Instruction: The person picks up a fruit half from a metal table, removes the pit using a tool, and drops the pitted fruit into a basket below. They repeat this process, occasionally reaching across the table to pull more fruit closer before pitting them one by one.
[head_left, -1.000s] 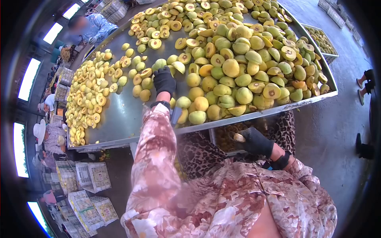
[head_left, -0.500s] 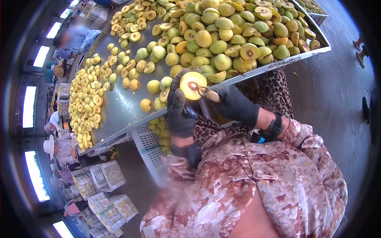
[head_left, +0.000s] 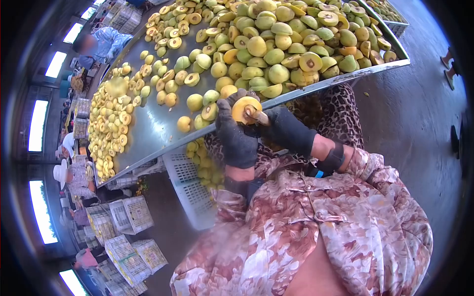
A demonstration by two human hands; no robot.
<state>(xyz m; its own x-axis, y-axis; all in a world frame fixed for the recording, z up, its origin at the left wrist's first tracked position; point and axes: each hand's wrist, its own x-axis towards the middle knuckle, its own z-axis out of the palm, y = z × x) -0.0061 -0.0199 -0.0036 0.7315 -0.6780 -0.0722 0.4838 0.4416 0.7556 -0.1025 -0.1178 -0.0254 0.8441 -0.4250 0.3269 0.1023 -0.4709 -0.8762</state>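
My gloved left hand (head_left: 237, 133) holds a yellow peach half (head_left: 245, 109) cut side up, at the near edge of the metal table. In my gloved right hand (head_left: 292, 129) is a small pitting tool with a short pale handle (head_left: 261, 118). Its tip meets the brown centre of the peach half; the metal end is mostly hidden. Close beyond my hands, a big heap of green-yellow peach halves (head_left: 276, 54) covers the table's right part. A second pile of yellow halves (head_left: 106, 130) lies at the left, with a blurred yellow round shape (head_left: 117, 87) over it.
The metal table (head_left: 160, 126) has a raised rim along its near side. Below it stands a white perforated crate (head_left: 190, 185) beside more fruit. Stacked crates (head_left: 131, 214) fill the floor at left. A person in blue (head_left: 106, 44) and a person in a white hat (head_left: 74, 177) are farther off.
Both hands have drawn slightly down and closer together. The tool tip has gone from the edge of the fruit's face to its centre. A blurred yellow shape has appeared over the left pile.
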